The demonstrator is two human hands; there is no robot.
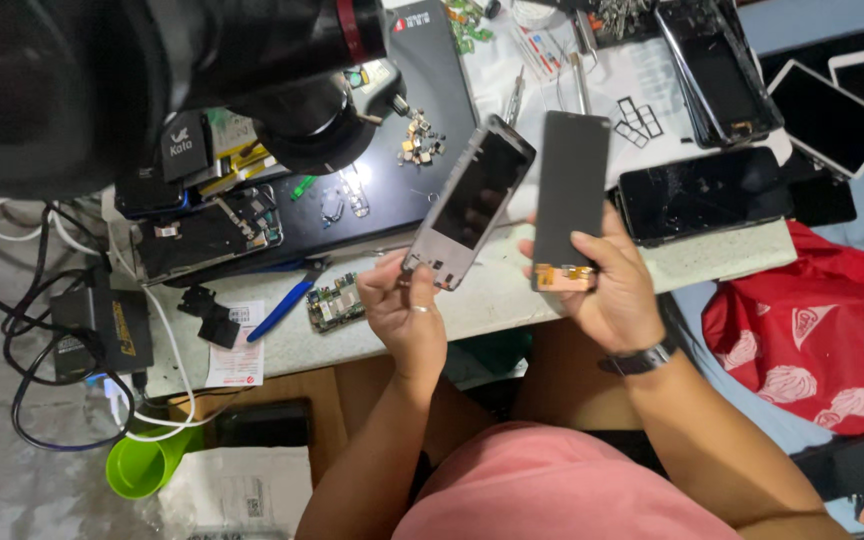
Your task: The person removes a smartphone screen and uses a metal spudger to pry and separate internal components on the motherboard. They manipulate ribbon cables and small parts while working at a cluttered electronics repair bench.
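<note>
My left hand (407, 310) gripped the phone frame (470, 203), long axis toward one o'clock. At its three o'clock, my right hand (607, 285) gripped the upright display panel (570, 195).

I am looking down at a phone repair workshop. The white counter (492, 300) is crowded with dismantled phones (207, 232), cracked dark screens (704, 192), a bare circuit board (335, 303), small loose parts (420, 138) on a dark mat, tweezers (580, 70) and a blue-handled tool (282, 310). A microscope head (252, 60) hangs over it, and cables (42, 330) trail off its edge.
</note>
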